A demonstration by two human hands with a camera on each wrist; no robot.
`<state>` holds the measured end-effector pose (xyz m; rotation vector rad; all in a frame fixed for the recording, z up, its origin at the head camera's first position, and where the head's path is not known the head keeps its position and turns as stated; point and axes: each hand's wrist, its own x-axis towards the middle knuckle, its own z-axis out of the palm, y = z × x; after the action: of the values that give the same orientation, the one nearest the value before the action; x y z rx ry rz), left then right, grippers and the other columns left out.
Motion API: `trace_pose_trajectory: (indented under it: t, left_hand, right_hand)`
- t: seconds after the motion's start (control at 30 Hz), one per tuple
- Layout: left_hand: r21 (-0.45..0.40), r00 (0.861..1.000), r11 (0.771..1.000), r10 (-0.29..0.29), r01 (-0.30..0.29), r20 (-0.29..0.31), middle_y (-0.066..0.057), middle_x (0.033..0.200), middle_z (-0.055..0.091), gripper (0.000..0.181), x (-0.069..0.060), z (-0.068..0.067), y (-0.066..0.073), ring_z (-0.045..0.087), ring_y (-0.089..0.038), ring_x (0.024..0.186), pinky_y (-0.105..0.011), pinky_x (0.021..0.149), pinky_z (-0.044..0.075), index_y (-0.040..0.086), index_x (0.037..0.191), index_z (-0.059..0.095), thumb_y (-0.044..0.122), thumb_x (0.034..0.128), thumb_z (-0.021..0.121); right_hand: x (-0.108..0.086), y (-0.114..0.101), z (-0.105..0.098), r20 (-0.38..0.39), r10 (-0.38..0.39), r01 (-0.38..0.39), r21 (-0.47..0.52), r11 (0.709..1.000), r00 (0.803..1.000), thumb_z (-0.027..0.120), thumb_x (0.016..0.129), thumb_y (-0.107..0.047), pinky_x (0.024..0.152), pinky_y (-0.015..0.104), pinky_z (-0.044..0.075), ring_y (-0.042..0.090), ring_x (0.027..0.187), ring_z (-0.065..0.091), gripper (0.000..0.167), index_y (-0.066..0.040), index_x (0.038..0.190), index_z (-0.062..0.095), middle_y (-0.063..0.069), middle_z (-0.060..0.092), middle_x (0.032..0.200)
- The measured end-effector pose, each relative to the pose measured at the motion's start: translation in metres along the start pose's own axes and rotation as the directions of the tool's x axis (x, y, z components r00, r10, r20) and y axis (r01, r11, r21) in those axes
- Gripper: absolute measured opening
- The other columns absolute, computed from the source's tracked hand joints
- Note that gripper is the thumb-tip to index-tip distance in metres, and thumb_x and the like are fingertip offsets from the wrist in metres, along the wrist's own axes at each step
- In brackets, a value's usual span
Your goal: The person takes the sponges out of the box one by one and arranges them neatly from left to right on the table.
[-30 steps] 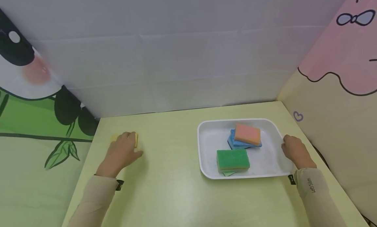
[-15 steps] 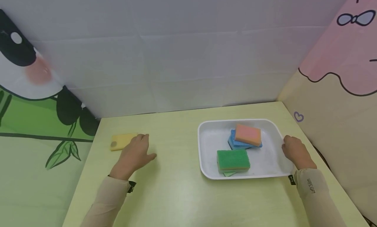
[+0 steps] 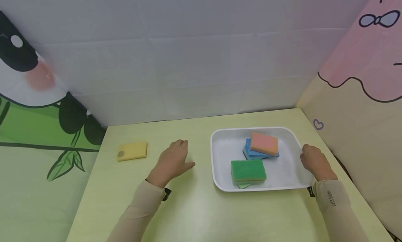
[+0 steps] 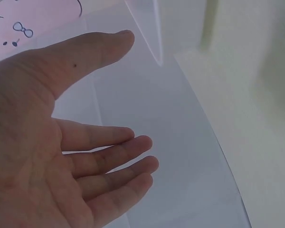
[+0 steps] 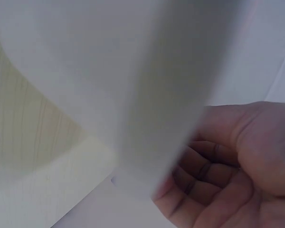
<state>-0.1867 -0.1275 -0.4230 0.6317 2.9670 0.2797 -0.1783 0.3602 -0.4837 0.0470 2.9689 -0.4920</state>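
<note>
My left hand (image 3: 170, 164) hovers above the table, left of the white tray (image 3: 214, 167), holding nothing. In the left wrist view its thumb (image 4: 97, 52) stands apart from relaxed fingers (image 4: 116, 159). A yellow sponge (image 3: 132, 151) with a dark round spot lies on the table, farther left. At the tray's right end, my right hand (image 3: 318, 163) grips the rim, fingers curled under it in the right wrist view. Inside the tray, a green-topped sponge (image 3: 248, 170) rests on a light green piece (image 3: 244, 186). A pink-and-orange sponge (image 3: 264, 144) lies over blue pieces (image 3: 252, 153).
The pale yellow table (image 3: 188, 214) has a white sheet wall (image 3: 201, 67) along its back edge. Printed cloth walls stand at the left (image 3: 75, 186) and right (image 3: 355, 141) sides.
My left hand has let go of the yellow sponge, uncovering it, and has moved right towards the tray. My right hand and the tray have stayed in place.
</note>
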Motion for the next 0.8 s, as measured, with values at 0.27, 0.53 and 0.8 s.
trace_pose_trajectory:
  t: [0.27, 0.53, 0.8]
  left_hand:
    - [0.003, 0.994, 0.995, 0.104, -0.104, -0.033, -0.022, 0.133, 0.054, 0.075, 0.02, 0.009, 0.042, 0.053, -0.034, 0.122, -0.044, 0.089, 0.053, -0.009, 0.136, 0.05, 0.04, 0.0858, 0.078]
    - [0.031, 0.986, 0.986, 0.163, -0.164, 0.037, -0.018, 0.127, 0.056, 0.076, 0.037, 0.021, 0.077, 0.056, -0.028, 0.111, -0.039, 0.084, 0.054, -0.007, 0.135, 0.051, 0.046, 0.0867, 0.076]
    - [0.038, 0.978, 0.979, 0.2, -0.202, 0.051, -0.016, 0.125, 0.058, 0.071, 0.045, 0.032, 0.091, 0.057, -0.025, 0.108, -0.037, 0.083, 0.055, -0.005, 0.131, 0.055, 0.045, 0.0857, 0.077]
  right_hand:
    - [-0.001, -0.001, 0.0, 0.007, 0.012, -0.012, 0.032, 0.999, 1.0, 0.043, 0.093, 0.004, 0.053, 0.044, 0.05, 0.033, 0.064, 0.057, 0.012, 0.013, 0.09, 0.05, 0.024, 0.054, 0.077]
    - [0.001, 0.0, -0.002, 0.028, 0.023, -0.023, 0.025, 0.999, 0.999, 0.043, 0.094, 0.003, 0.055, 0.044, 0.051, 0.034, 0.067, 0.058, 0.013, 0.014, 0.093, 0.05, 0.026, 0.055, 0.08]
    - [0.002, 0.002, -0.002, 0.024, -0.005, 0.004, 0.016, 1.0, 1.0, 0.046, 0.094, 0.003, 0.056, 0.046, 0.051, 0.035, 0.067, 0.058, 0.011, 0.013, 0.091, 0.049, 0.025, 0.054, 0.079]
